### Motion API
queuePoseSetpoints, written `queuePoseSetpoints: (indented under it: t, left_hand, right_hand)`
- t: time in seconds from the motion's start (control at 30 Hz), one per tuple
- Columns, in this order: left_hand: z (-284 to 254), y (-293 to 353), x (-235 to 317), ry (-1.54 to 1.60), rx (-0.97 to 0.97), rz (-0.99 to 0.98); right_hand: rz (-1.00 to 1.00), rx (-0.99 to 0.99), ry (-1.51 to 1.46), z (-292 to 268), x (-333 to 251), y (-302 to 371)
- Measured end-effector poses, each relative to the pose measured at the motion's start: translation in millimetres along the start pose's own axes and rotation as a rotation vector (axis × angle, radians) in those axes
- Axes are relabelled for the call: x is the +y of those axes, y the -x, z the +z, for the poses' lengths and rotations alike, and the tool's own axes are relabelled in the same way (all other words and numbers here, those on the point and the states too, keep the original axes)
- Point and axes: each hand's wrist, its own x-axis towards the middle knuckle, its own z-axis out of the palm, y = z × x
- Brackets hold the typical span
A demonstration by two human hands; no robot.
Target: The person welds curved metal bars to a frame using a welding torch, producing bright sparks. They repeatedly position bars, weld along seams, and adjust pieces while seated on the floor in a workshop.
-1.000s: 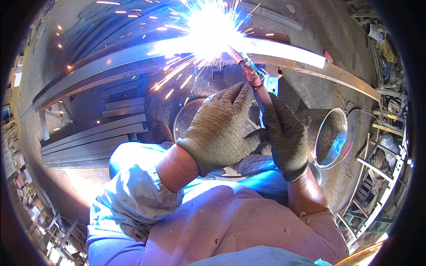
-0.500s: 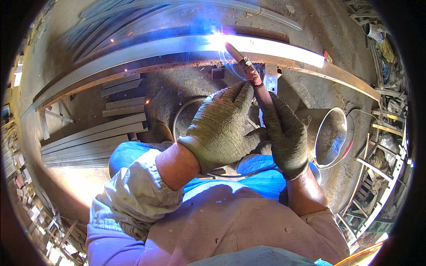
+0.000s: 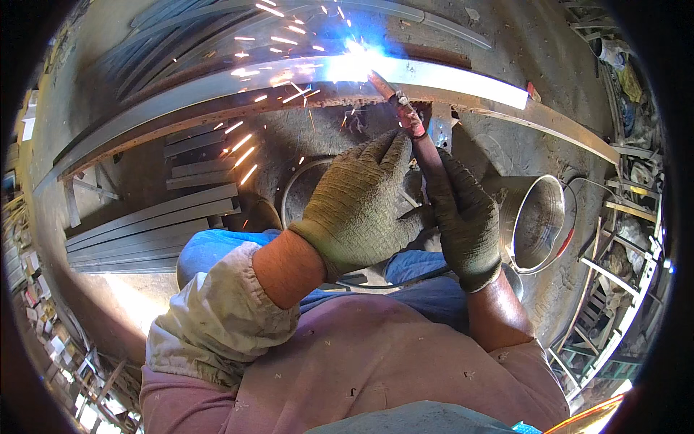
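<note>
In my right hand (image 3: 468, 228), which wears a dark green knit glove, I grip a welding torch (image 3: 426, 153) with a worn reddish neck. The torch tilts up and left, its nozzle tip at a bright blue-white arc. My left hand (image 3: 361, 202), gloved alike, is against the torch from the left. Its fingertips meet the neck and its thumb reaches the handle beside my right hand; its palm side is hidden. Under the arc lies a long pale metal bar (image 3: 470, 82), along a rusty steel beam (image 3: 275, 101). Glare hides the spot being welded.
Grey metal tubes (image 3: 152, 231) lie stacked on the floor at left, and long metal strips (image 3: 217, 29) lie beyond the beam. A metal bucket (image 3: 538, 224) with a wire handle is tipped at right. Metal frames and scrap (image 3: 614, 289) crowd the far right.
Many more orange sparks now fly left and downward from the arc. The blue light on my clothes and gloves has dimmed. Both hands and the torch have barely moved.
</note>
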Motion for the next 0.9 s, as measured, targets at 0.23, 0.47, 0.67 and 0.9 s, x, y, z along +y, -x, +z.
queuePoseSetpoints:
  t: [0.23, 0.47, 0.67, 0.9]
  left_hand:
    - [-1, 1, 5, -0.040, 0.022, 0.010]
    - [-2, 1, 6, 0.031, 0.003, -0.018]
    - [1, 1, 1, 0.026, 0.012, 0.007]
    - [2, 4, 3, -0.006, 0.058, 0.003]
  right_hand:
    - [0.194, -0.044, -0.034, -7, -13, 4]
    - [0.051, -0.007, 0.049, -3, -4, 2]
    - [0.052, -0.014, 0.112, -6, 1, 1]
    - [0.039, 0.002, 0.164, -4, -1, 1]
